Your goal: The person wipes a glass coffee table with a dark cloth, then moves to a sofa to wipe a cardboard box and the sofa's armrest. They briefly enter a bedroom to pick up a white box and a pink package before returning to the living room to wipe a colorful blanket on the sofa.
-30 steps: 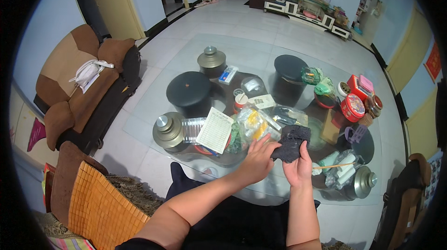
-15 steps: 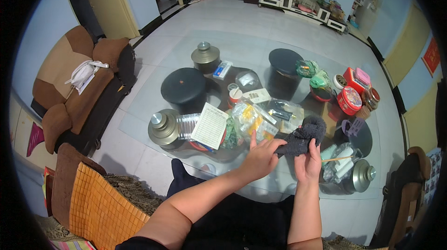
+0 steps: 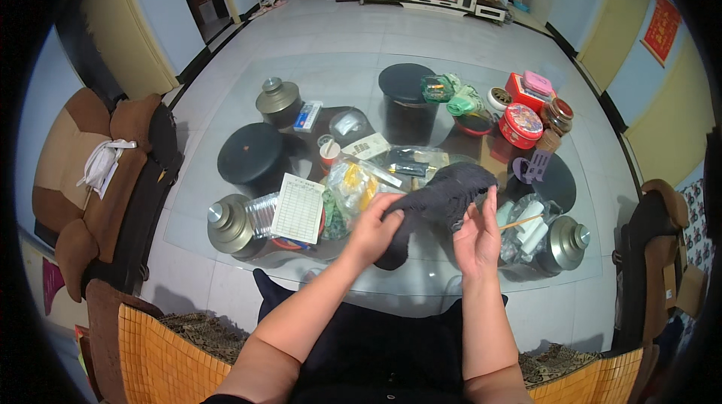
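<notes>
A dark grey, soft piece of cloth (image 3: 444, 193), sock-like in shape, is stretched between my hands above the glass table. My left hand (image 3: 374, 229) is closed around its left part, and a loose flap hangs below the fingers. At the other end, my right hand (image 3: 478, 237) is palm up, its fingertips against the fuzzy, rough-looking edge. The fingers behind the cloth are partly hidden. Beneath and beyond the cloth lie clear plastic bags with yellow contents (image 3: 352, 184) and a flat packet with dark items (image 3: 412, 163).
The glass table (image 3: 338, 73) has dark round stools (image 3: 252, 152) under it. A printed sheet (image 3: 298, 208) lies left, near a metal table leg (image 3: 232, 225). At right are a red round tin (image 3: 520, 126) and white rolls in plastic (image 3: 532, 227) with a wooden stick. A brown sofa (image 3: 98, 171) stands left.
The bunched cloth has been drawn out longer and smoother, with a flap now hanging down. My left hand has moved left, away from the right hand. The view has shifted.
</notes>
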Motion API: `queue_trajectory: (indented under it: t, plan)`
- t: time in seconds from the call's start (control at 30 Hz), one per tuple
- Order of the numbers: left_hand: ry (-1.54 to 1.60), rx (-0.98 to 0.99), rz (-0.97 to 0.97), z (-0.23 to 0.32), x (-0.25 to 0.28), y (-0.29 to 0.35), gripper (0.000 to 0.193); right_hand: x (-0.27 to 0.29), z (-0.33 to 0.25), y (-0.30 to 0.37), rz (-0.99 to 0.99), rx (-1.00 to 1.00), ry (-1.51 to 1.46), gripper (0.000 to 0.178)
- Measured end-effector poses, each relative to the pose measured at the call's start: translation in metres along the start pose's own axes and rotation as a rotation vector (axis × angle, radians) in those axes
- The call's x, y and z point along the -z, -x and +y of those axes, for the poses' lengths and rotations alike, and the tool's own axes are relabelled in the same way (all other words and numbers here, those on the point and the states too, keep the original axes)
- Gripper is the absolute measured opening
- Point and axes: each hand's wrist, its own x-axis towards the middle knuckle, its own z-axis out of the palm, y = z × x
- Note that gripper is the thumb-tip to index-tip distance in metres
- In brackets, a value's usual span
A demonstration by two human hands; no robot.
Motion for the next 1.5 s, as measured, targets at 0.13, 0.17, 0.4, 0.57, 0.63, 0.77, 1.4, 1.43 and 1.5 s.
queue_trajectory:
  t: [0.13, 0.17, 0.4, 0.57, 0.63, 0.77, 1.4, 1.43, 1.5]
  plan:
    - [0.625, 0.454, -0.014, 0.016, 0.021, -0.010, 0.029, -0.009, -0.004, -0.005, 0.097, 0.025, 0.238, 0.055]
    - [0.624, 0.473, -0.024, 0.017, 0.026, -0.011, 0.028, -0.005, -0.007, -0.007, 0.102, 0.021, 0.278, 0.054]
    - [0.163, 0.368, -0.089, -0.017, 0.085, -0.020, 0.027, -0.003, -0.026, -0.010, 0.149, -0.175, 0.470, 0.051]
    - [-0.697, 0.189, 0.096, -0.011, 0.086, -0.011, 0.025, 0.017, -0.002, -0.010, 0.076, -0.198, 1.070, 0.051]
    - [-0.801, 0.117, 0.100, -0.027, 0.086, -0.010, 0.025, 0.029, 0.005, -0.015, 0.036, -0.186, 1.350, 0.051]
    - [-1.091, -0.262, 0.172, -0.038, 0.081, -0.009, 0.029, 0.021, 0.008, -0.004, -0.143, 0.079, 2.017, 0.047]
    - [-1.363, -0.012, 0.005, -0.050, 0.095, 0.003, 0.023, 0.029, 0.034, -0.029, -0.227, 0.712, 2.273, 0.017]
    - [-1.364, -0.003, 0.015, -0.045, 0.096, 0.006, 0.021, 0.018, 0.027, -0.022, -0.277, 0.538, 2.266, 0.031]
    - [-1.222, -0.182, 0.059, -0.034, 0.093, 0.014, 0.017, 0.028, 0.028, -0.017, -0.367, 0.536, 2.232, 0.046]
